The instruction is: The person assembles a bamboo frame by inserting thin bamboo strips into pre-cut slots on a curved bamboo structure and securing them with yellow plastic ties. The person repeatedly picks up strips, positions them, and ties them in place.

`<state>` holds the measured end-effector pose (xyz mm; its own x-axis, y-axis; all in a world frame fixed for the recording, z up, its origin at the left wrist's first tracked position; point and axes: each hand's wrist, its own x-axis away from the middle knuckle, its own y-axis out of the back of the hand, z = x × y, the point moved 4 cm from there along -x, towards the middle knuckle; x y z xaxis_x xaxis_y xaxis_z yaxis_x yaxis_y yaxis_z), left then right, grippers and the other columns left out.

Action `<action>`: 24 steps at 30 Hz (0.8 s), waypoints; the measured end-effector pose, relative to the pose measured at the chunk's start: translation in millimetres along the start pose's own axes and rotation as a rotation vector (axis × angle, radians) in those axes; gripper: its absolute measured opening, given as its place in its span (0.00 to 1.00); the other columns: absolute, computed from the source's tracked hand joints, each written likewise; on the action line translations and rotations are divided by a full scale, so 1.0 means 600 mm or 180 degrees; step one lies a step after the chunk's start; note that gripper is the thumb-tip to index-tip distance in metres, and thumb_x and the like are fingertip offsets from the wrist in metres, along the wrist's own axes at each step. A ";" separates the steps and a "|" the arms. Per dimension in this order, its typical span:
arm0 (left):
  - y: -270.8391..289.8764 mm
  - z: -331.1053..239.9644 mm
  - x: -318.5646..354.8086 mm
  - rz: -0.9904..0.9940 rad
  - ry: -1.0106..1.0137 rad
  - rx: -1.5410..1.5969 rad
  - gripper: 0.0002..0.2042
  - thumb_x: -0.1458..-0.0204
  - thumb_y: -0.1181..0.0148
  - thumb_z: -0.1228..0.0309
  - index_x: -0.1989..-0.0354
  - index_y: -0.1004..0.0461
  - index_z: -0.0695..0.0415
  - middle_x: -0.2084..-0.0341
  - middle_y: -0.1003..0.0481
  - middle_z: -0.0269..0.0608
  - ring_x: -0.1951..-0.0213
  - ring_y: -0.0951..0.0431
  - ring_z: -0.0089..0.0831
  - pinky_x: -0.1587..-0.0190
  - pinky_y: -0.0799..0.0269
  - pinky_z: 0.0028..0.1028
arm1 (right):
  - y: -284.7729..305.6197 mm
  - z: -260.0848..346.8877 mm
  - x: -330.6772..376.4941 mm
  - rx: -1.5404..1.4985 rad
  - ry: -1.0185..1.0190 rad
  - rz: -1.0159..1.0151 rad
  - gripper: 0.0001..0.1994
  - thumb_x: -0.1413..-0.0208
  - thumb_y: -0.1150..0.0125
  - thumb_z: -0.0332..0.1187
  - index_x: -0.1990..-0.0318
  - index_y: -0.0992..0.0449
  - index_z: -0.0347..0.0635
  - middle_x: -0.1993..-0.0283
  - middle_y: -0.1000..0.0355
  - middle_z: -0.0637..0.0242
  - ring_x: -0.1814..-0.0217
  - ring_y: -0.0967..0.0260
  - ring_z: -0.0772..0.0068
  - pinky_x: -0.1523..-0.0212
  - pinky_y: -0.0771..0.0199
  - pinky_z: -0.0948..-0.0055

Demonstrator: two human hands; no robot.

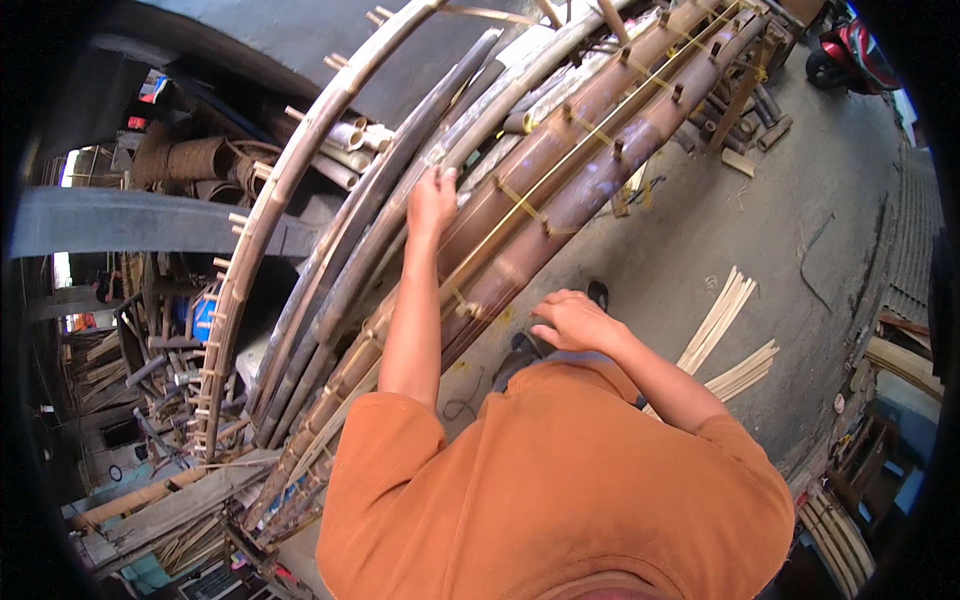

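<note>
My left arm reaches forward over long bamboo poles on the left. My left hand (431, 202) is at a grey bamboo pole (465, 143), its fingers curled together; what lies in them, if anything, is hidden. Just right of it runs a brown bamboo frame (540, 155) of thick poles, with short dark pegs and yellow cord tied across. A second thick pole (590, 190) lies alongside, with a thin yellowish strip between the two. My right hand (578, 320) hovers near my waist beside the frame, empty, fingers loosely stretched and thumb apart.
A curved bamboo rail (262, 205) with short pegs arches at the left. Split bamboo strips (715, 325) lie on the concrete floor (790, 230) to the right. Short bamboo pieces (772, 133) and a red motorbike (855, 58) are at the far right. Rolled brown mats (200, 160) sit far left.
</note>
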<state>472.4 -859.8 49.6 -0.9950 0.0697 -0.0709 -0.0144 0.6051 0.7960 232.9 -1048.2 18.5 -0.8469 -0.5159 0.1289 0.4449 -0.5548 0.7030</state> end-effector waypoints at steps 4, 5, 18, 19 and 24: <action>0.113 0.062 0.179 -0.0442 -0.0079 -0.0454 0.20 0.40 0.49 0.59 0.48 0.27 0.63 0.58 0.23 0.61 0.55 0.22 0.56 0.51 0.28 0.46 | -0.171 0.060 -0.032 -0.4109 -0.1192 0.1178 0.18 0.37 0.48 0.47 0.48 0.25 0.46 0.55 0.24 0.61 0.52 0.27 0.65 0.52 0.27 0.63; 0.115 0.070 0.218 0.0266 0.0026 -0.0588 0.18 0.40 0.50 0.61 0.50 0.27 0.62 0.58 0.23 0.61 0.55 0.22 0.56 0.52 0.28 0.46 | -0.172 0.069 -0.051 -0.5314 -0.1439 0.0422 0.17 0.36 0.50 0.47 0.51 0.26 0.47 0.57 0.25 0.65 0.56 0.27 0.69 0.54 0.28 0.66; 0.056 0.097 0.297 0.0387 0.0139 -0.0220 0.17 0.42 0.53 0.60 0.53 0.24 0.57 0.60 0.22 0.57 0.59 0.23 0.54 0.52 0.42 0.45 | 0.016 0.186 -0.352 0.1814 -0.0236 -0.0858 0.28 0.37 0.55 0.58 0.58 0.17 0.43 0.61 0.22 0.50 0.54 0.25 0.55 0.49 0.34 0.55; 0.063 0.089 0.295 0.0302 0.0195 -0.0241 0.16 0.40 0.55 0.60 0.54 0.22 0.51 0.60 0.21 0.53 0.58 0.22 0.49 0.51 0.46 0.44 | 0.004 0.161 -0.380 0.0542 0.0097 -0.0217 0.27 0.37 0.52 0.57 0.59 0.17 0.42 0.64 0.23 0.53 0.58 0.25 0.59 0.53 0.32 0.60; 0.054 0.114 0.297 0.0364 0.0277 -0.0486 0.16 0.37 0.58 0.59 0.52 0.23 0.47 0.63 0.20 0.49 0.58 0.22 0.44 0.51 0.48 0.44 | 0.062 0.255 -0.230 -0.2788 0.1097 0.0473 0.20 0.37 0.48 0.42 0.75 0.30 0.35 0.78 0.30 0.68 0.73 0.34 0.70 0.65 0.30 0.69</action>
<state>301.4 -773.5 21.7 -0.9957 0.0582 0.0722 0.0911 0.4695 0.8782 321.5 -897.7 133.8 -0.6938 -0.7070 -0.1369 0.7196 -0.6877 -0.0958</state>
